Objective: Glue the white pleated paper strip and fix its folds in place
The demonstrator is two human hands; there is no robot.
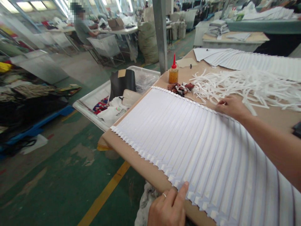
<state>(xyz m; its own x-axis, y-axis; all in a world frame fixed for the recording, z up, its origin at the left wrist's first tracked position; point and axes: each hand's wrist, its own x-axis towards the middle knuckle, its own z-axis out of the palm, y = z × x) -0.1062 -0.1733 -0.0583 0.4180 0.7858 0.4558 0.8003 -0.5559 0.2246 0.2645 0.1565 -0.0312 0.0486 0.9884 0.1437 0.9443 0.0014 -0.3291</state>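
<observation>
A long row of overlapping white sheets (188, 135) lies on the brown-covered table (131, 157), their staggered ends forming toothed edges. At the near edge, my left hand (168, 207) wears a ring; its index finger is stretched out onto the sheet ends while the other fingers bend. My right hand (232, 108) rests at the far edge, fingers loosely bent and slightly apart, tips touching the sheets. No held object shows in either hand. Just beyond the right hand is a tangled heap of narrow white strips (249, 88).
A red-nozzled bottle of amber liquid (173, 73) stands beside a crumpled patterned cloth (181, 88). More fanned white sheets (258, 62) lie at the back. A white bin (91, 119) adjoins the table's left end, near a metal post (161, 37). A person (82, 29) sits farther off.
</observation>
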